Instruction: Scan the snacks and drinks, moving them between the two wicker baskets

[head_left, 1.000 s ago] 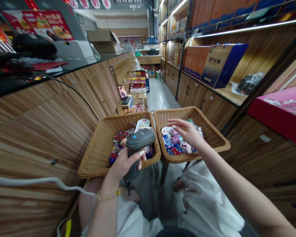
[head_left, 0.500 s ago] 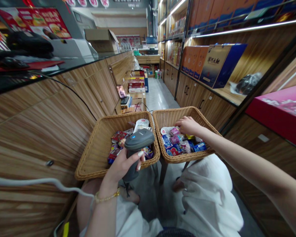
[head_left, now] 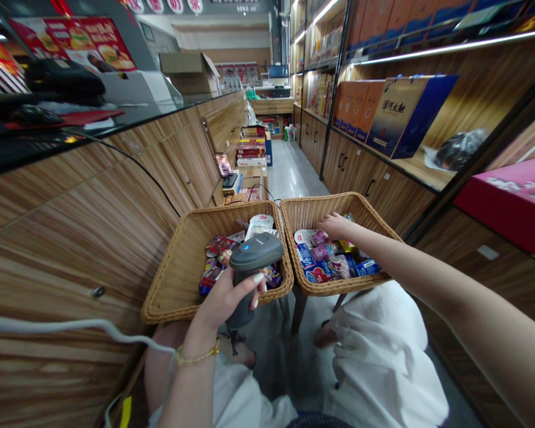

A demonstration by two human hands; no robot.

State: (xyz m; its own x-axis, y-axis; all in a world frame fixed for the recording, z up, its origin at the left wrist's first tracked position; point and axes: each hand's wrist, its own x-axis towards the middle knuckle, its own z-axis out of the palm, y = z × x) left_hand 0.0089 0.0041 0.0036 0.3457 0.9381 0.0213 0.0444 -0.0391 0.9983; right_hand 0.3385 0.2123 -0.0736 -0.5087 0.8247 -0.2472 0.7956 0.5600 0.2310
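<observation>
My left hand (head_left: 225,300) is wrapped round the handle of a dark grey barcode scanner (head_left: 256,249), which hangs over the front of the left wicker basket (head_left: 169,261). Packaged snacks (head_left: 216,245) lie in that basket, partly hidden by the scanner. Inside the right wicker basket (head_left: 334,289), my right hand (head_left: 335,226) reaches down with bent fingers. Its fingertips are beside a small purple-wrapped snack (head_left: 320,238); what they pinch, if anything, is hidden. Blue packets (head_left: 317,272), another purple pack (head_left: 323,252) and a white-lidded cup (head_left: 302,236) lie around it.
A wooden counter (head_left: 134,178) runs along the left, with a cardboard box (head_left: 189,71) on top. Shelves on the right hold gift boxes (head_left: 412,116), and a pink-and-red box (head_left: 512,202) is close by. A phone (head_left: 224,166) stands beyond the baskets. A white cable (head_left: 71,324) crosses at left.
The view has shifted slightly, so the baskets appear further right. My right hand has moved a little left within its basket. The scanner stays in my left hand.
</observation>
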